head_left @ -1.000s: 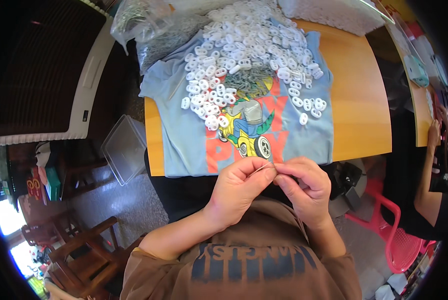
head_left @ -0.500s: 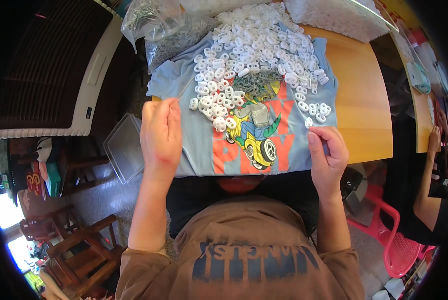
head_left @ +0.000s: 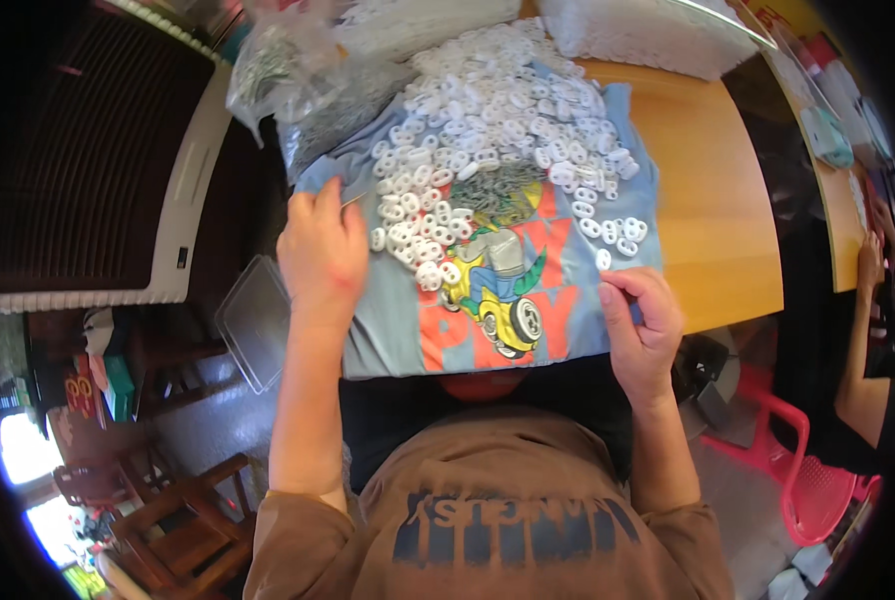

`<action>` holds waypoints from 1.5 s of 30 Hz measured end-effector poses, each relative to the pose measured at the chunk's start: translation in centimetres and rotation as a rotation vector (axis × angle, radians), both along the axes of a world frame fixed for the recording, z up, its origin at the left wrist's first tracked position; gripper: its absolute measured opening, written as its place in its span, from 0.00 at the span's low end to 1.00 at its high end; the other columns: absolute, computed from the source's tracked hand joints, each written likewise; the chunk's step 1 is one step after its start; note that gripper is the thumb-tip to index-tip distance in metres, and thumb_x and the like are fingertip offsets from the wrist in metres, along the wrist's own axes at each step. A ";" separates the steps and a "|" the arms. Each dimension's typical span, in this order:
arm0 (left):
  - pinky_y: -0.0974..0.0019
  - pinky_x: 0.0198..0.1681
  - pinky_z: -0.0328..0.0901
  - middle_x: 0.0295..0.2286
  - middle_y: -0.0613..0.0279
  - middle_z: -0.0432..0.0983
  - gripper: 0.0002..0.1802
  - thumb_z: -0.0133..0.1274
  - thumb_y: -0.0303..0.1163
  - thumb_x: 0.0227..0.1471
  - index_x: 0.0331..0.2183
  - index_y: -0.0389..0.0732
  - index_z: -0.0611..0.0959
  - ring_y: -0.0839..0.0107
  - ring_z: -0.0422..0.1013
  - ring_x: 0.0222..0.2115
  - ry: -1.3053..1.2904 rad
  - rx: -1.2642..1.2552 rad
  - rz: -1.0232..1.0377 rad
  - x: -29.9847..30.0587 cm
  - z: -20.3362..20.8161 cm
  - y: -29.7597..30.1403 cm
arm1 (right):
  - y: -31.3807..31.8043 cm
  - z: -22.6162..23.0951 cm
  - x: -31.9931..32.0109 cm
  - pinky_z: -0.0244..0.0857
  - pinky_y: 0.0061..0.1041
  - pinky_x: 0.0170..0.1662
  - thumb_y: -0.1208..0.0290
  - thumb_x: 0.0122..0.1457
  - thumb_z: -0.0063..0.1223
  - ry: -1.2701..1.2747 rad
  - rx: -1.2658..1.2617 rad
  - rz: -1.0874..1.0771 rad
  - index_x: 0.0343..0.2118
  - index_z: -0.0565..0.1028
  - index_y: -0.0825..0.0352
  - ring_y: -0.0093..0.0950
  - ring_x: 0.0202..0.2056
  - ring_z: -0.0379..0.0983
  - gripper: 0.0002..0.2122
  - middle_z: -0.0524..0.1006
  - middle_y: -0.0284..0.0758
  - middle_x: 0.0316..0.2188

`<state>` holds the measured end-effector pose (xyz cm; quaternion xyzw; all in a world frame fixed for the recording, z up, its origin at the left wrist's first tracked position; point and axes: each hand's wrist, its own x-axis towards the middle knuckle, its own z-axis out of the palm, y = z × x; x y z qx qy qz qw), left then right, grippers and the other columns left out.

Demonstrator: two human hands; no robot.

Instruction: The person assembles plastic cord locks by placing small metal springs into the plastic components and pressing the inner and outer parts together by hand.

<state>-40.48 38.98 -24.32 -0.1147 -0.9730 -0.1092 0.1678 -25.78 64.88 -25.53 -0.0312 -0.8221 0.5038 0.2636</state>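
At the left edge of the blue printed cloth [head_left: 378,340], my left hand [head_left: 320,255] is closed, with a thin needle-like rod [head_left: 356,199] sticking out beside its fingers. My right hand [head_left: 645,325] is pinched at the right side of the cloth; what sits between thumb and forefinger, if anything, is too small to make out. Just beyond its fingertips lies a white oval plastic piece with two holes [head_left: 604,259]. Many more such white pieces [head_left: 498,100] are heaped across the far part. A clump of small grey pieces [head_left: 493,190], perhaps springs, lies mid-cloth.
Clear bags of grey bits [head_left: 343,110] stand at the far left, and a transparent bin [head_left: 658,40] of white pieces is at the back. The wooden table [head_left: 718,200] extends right. A pink chair [head_left: 793,450] and another person's arm [head_left: 868,330] are at the right.
The view has shifted slightly. My left hand's fingers have lifted and the thin rod now points at a different angle. My right hand stays pinched near the same white piece.
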 end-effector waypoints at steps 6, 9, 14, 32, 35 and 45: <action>0.60 0.40 0.64 0.37 0.52 0.69 0.19 0.49 0.34 0.47 0.43 0.39 0.73 0.55 0.68 0.38 -0.021 0.032 -0.044 0.9 0.6 -0.3 | 0.2 0.0 -0.2 0.61 0.17 0.24 0.82 0.48 0.54 0.029 -0.003 0.011 0.28 0.74 0.70 0.22 0.22 0.68 0.04 0.72 0.35 0.23; 0.61 0.39 0.64 0.36 0.52 0.69 0.18 0.50 0.31 0.46 0.41 0.37 0.74 0.55 0.68 0.37 -0.005 -0.016 -0.088 1.1 0.9 -0.3 | 0.4 0.1 -0.1 0.60 0.17 0.22 0.82 0.47 0.55 0.033 -0.021 0.032 0.28 0.74 0.70 0.22 0.20 0.67 0.05 0.72 0.33 0.22; 0.60 0.37 0.62 0.35 0.55 0.70 0.16 0.51 0.33 0.45 0.38 0.38 0.76 0.58 0.68 0.35 0.083 -0.145 -0.166 1.6 1.9 0.1 | 0.6 -0.1 0.0 0.61 0.20 0.22 0.82 0.46 0.55 0.049 -0.027 0.036 0.26 0.74 0.69 0.25 0.20 0.68 0.04 0.72 0.34 0.21; 0.61 0.43 0.55 0.34 0.58 0.71 0.12 0.54 0.25 0.41 0.33 0.40 0.79 0.61 0.66 0.37 -0.047 0.078 -0.893 0.4 3.1 17.4 | 1.2 -1.1 0.1 0.63 0.25 0.25 0.78 0.39 0.59 0.170 0.039 0.003 0.25 0.73 0.65 0.30 0.23 0.70 0.08 0.72 0.33 0.21; 0.60 0.43 0.54 0.34 0.58 0.72 0.10 0.54 0.25 0.40 0.31 0.40 0.79 0.61 0.66 0.36 -0.027 -0.002 -0.932 -0.1 2.4 17.7 | 1.2 -0.9 0.1 0.63 0.25 0.24 0.77 0.40 0.59 0.189 0.036 -0.014 0.25 0.73 0.65 0.30 0.22 0.70 0.08 0.72 0.33 0.21; 0.62 0.41 0.53 0.28 0.66 0.69 0.08 0.56 0.27 0.36 0.27 0.43 0.79 0.67 0.66 0.33 0.020 -0.013 -0.921 -0.2 1.9 19.6 | 1.3 -1.4 0.1 0.63 0.25 0.25 0.76 0.40 0.59 0.224 0.056 0.000 0.26 0.73 0.65 0.30 0.22 0.70 0.08 0.72 0.33 0.22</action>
